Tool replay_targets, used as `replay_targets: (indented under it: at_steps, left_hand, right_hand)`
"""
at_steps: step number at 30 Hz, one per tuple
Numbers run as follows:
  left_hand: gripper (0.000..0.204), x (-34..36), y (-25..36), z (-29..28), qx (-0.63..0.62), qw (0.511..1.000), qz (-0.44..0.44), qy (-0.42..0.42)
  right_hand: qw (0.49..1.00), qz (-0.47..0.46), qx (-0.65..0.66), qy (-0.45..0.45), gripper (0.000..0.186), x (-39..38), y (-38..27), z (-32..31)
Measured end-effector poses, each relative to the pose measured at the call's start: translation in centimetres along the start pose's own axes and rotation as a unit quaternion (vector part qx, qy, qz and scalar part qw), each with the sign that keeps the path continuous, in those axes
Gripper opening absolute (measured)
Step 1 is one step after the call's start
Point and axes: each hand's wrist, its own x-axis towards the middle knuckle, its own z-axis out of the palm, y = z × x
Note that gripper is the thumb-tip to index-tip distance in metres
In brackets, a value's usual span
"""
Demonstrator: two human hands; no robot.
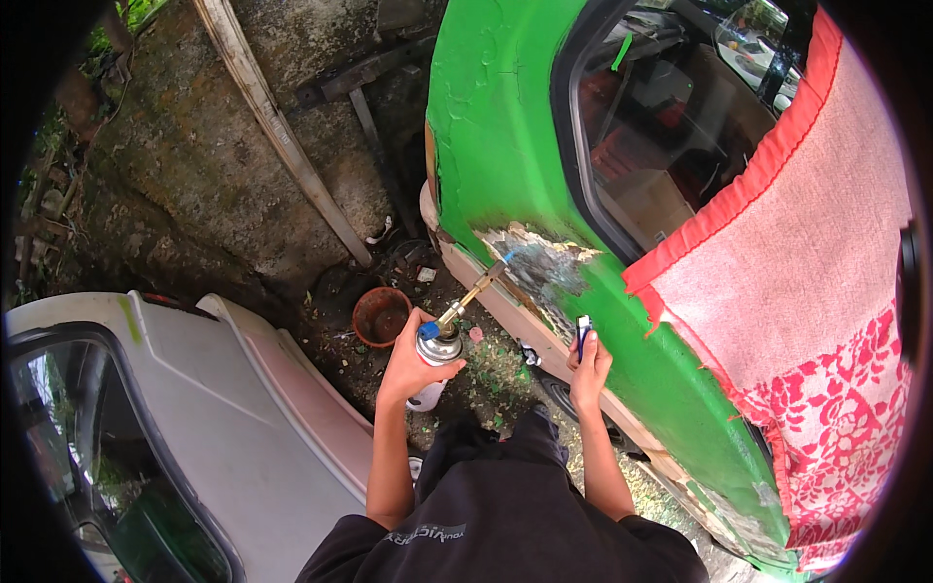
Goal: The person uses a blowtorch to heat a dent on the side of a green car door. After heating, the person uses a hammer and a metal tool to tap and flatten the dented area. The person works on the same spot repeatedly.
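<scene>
One black shirt [530, 520] is filling the foreground. The left hand [403, 364] is gripping one torch [456, 310] near the left edge of one green car [637, 355]; apart, the right hand [589, 374] is clasping one lighter [583, 332].

On the left of my feed I see a pale car [233, 408] with a dark window [58, 418] — and beyond it a long wooden plank [282, 136] slanting across rough, stained concrete [175, 165]. Near the plank's lower end I spot a reddish-brown pot [383, 303] on littered ground [486, 386] — and at far right, a pink towel [777, 223] with red trim and floral patterning
</scene>
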Motion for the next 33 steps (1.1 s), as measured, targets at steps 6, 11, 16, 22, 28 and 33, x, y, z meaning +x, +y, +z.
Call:
replay_targets:
  at_steps: [6,11,16,22,28,33]
  left_hand:
    - [0.058,-0.4,0.2,-0.1,0.004,1.000,0.001,0.006]
    - [0.058,0.0,0.4,0.3,0.015,1.000,0.020,0.009]
    - [0.057,0.2,-0.5,0.3,0.061,0.998,0.027,0.008]
    - [0.057,-0.5,0.6,0.1,0.032,0.999,-0.015,0.017]
    - [0.058,-0.3,0.6,-0.4,0.038,0.999,0.007,0.025]
    - [0.059,0.4,0.7,0.0,0.074,0.997,0.037,0.012]
  right_hand:
    - [1.000,0.000,0.001,0.003,0.045,0.0,-0.1,0.2]
    - [1.000,0.002,0.004,-0.002,0.045,-0.1,-0.2,0.2]
    - [1.000,0.005,0.004,0.003,0.045,-0.1,-0.2,-0.2]
    - [1.000,-0.008,0.007,0.024,0.046,-0.1,-0.5,0.0]
    - [1.000,0.008,-0.012,0.004,0.048,-0.1,-0.4,-0.2]
    - [1.000,0.003,0.005,-0.003,0.047,-0.1,-0.9,0.1]
